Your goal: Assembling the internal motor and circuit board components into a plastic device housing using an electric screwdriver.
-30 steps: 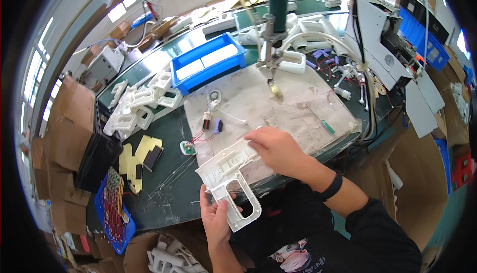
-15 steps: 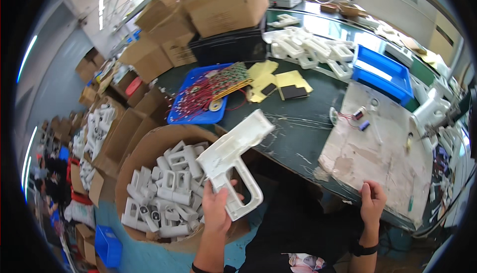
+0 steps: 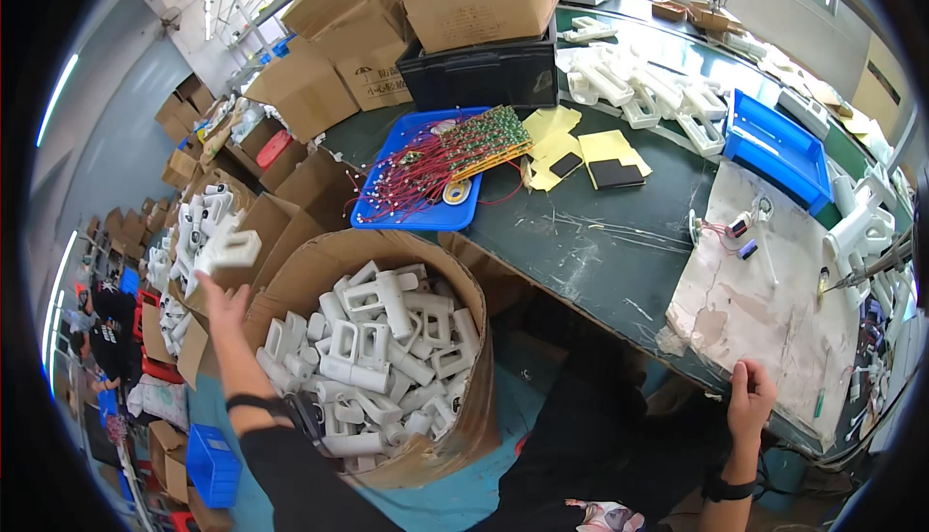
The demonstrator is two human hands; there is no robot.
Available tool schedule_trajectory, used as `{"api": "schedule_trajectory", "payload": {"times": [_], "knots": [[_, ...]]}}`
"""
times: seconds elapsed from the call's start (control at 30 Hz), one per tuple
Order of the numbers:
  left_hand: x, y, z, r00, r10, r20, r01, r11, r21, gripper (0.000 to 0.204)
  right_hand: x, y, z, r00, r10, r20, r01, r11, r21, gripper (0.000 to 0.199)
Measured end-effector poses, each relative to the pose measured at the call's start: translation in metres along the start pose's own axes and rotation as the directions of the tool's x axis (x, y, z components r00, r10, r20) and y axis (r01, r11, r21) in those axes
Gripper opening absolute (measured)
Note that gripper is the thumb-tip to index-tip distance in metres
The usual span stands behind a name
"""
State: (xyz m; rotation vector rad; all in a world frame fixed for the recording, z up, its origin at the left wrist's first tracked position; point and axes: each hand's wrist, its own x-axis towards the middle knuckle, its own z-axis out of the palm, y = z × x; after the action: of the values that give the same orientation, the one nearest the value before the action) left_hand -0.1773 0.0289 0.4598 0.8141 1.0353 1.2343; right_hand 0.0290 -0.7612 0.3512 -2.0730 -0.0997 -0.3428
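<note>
Holds the right hand [image 3: 752,404] near the table [image 3: 542,251] edge, with the grip curled together. Holds out the left hand [image 3: 226,309] beside a box [image 3: 300,283] full of white parts [image 3: 387,353], with the grip apart, by a blurry white handle [image 3: 230,251]; cannot tell if touching. Has open table beyond, then a blue tray [image 3: 466,212] of red wires [image 3: 397,179].

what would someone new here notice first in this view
Probably the big open carton heaped with white plastic casings, left of centre beside the green bench. Next, the blue tray on that bench, piled with red wires and green boards. Then, at left, the person's outstretched left hand, with a blurred white piece just beyond it.
</note>
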Motion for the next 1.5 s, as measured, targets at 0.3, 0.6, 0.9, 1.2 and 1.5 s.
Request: {"api": "schedule_trajectory", "payload": {"times": [0.3,0.6,0.9,1.2,1.5], "knots": [[-0.007,0.016,0.037,0.979,0.199,0.047,-0.201,0.979,0.028,0.067,-0.005,-0.008,0.013,0.987,-0.089,-0.131,0.070,0.987,-0.144,0.014],[-0.200,-0.023,0.146,0.723,0.305,0.620,-0.436,0.898,0.066,0.038,0.004,-0.022,0.017,0.981,-0.141,-0.136,0.104,0.963,-0.249,0.006],[-0.382,-0.161,0.339,0.194,-0.003,0.981,-0.641,0.757,0.129,0.031,0.002,-0.025,-0.008,0.979,-0.132,-0.152,0.110,0.983,-0.147,0.006],[-0.395,-0.270,0.473,0.541,-0.321,0.777,-0.232,0.831,0.505,0.041,0.007,-0.012,-0.019,0.974,-0.218,-0.061,0.213,0.974,-0.070,0.008],[-0.358,-0.355,0.566,0.513,-0.424,0.747,-0.010,0.867,0.499,0.046,0.015,-0.009,-0.019,0.977,-0.198,-0.077,0.188,0.975,-0.118,0.016]]}}
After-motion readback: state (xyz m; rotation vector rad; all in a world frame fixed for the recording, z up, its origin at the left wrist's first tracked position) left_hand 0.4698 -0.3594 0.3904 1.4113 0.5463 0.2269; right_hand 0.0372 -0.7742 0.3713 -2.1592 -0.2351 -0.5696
